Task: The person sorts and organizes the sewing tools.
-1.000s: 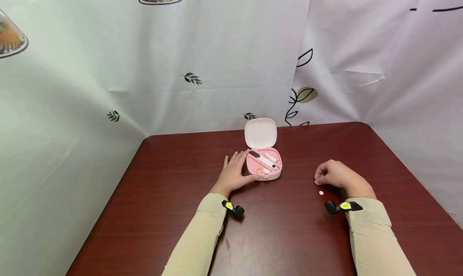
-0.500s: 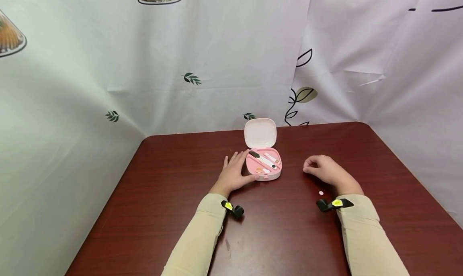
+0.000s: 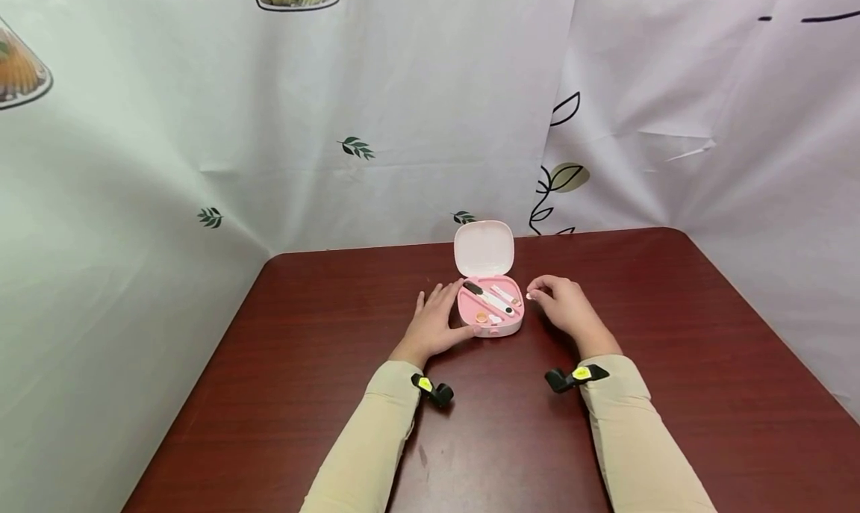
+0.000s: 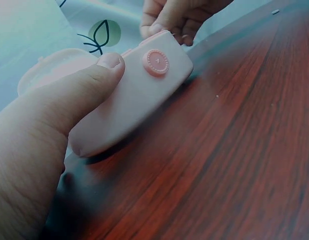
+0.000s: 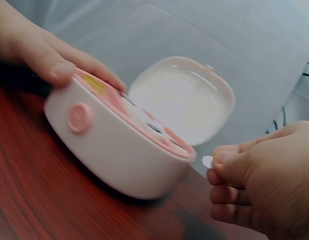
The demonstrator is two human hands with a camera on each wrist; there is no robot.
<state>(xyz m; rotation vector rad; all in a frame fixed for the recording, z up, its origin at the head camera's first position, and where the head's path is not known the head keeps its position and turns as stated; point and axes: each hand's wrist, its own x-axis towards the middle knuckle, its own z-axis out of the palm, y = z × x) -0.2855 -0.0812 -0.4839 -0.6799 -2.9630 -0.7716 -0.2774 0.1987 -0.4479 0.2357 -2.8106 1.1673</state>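
Observation:
A small pink-and-white case (image 3: pixel 500 330) stands on the table with its lid (image 3: pixel 484 249) raised. My left hand (image 3: pixel 433 326) rests against its left side, fingers spread and fairly straight, thumb (image 4: pixel 94 82) along the front near the round pink button (image 4: pixel 157 61). Inside lie a white pen-shaped tool with a dark end (image 3: pixel 490 298), a slim white piece (image 3: pixel 505 294) and an orange ring-like piece (image 3: pixel 481 316). Just right of the case, my right hand (image 3: pixel 564 308) pinches a small white disc (image 5: pixel 208 161) between thumb and index finger, the other fingers curled.
A small white piece (image 4: pixel 275 11) lies on the dark red table (image 3: pixel 322 393), toward the right. Behind the table hangs a pale curtain (image 3: pixel 403 110) with leaf prints. Each sleeve cuff carries a black wrist camera, left camera (image 3: pixel 440 393) and right camera (image 3: pixel 559 381).
My right hand has moved left and slightly away from me, from over the right of the table to beside the case, with the white disc now showing at its fingertips. The left hand stays put.

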